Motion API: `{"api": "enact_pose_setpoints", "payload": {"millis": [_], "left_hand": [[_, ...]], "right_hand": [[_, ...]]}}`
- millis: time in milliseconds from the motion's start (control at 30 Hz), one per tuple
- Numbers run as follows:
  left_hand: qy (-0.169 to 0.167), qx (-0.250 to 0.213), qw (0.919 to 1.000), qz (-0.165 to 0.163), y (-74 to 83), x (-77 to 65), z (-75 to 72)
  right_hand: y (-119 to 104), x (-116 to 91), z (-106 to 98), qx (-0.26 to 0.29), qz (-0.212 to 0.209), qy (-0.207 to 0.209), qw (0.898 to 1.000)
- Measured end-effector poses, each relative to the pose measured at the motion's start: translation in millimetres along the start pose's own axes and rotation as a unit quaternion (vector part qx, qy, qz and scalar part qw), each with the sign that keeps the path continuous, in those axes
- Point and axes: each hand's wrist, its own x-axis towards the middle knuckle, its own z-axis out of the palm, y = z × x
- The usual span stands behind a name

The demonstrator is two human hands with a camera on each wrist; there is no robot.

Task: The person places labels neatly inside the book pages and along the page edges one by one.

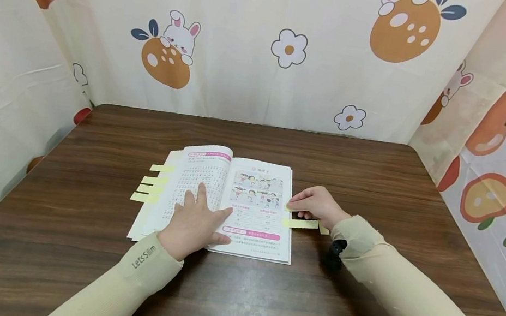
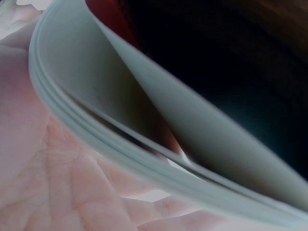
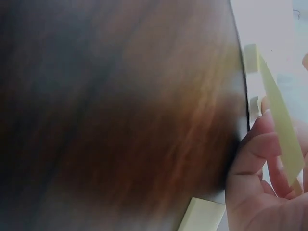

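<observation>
An open book (image 1: 254, 227) with printed text and cartoon pictures lies on the table. My left hand (image 1: 195, 223) rests across its middle with fingers spread, mostly over the left page. In the left wrist view, the palm (image 2: 72, 187) lies beside curved page edges (image 2: 130, 159). At the right page's outer edge, my right hand (image 1: 317, 204) pinches a small yellow sticky tab (image 1: 288, 207), partly hidden by the fingertips. Just below it, a longer yellow sticky strip (image 1: 300, 223) sticks out past the page edge; it also shows in the right wrist view, as a strip (image 3: 281, 120) before the fingers.
Several yellow sticky tabs (image 1: 146, 188) stick out from the book's left side. Another yellow piece (image 1: 323, 229) lies near the right wrist, which wears a black band (image 1: 337, 247). Brown wooden table (image 1: 230, 303) surrounds the book; patterned curtains (image 1: 237, 67) stand behind it and at both sides.
</observation>
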Motion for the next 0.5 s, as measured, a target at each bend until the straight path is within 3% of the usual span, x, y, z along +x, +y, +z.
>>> {"api": "enact_pose_setpoints", "payload": {"millis": [500], "left_hand": [[-0.001, 0.000, 1.0000, 0.000, 0.9, -0.4, -1.7]], "right_hand": [[-6.6, -0.7, 4.2, -0.080, 0.011, 0.036, 0.996]]}}
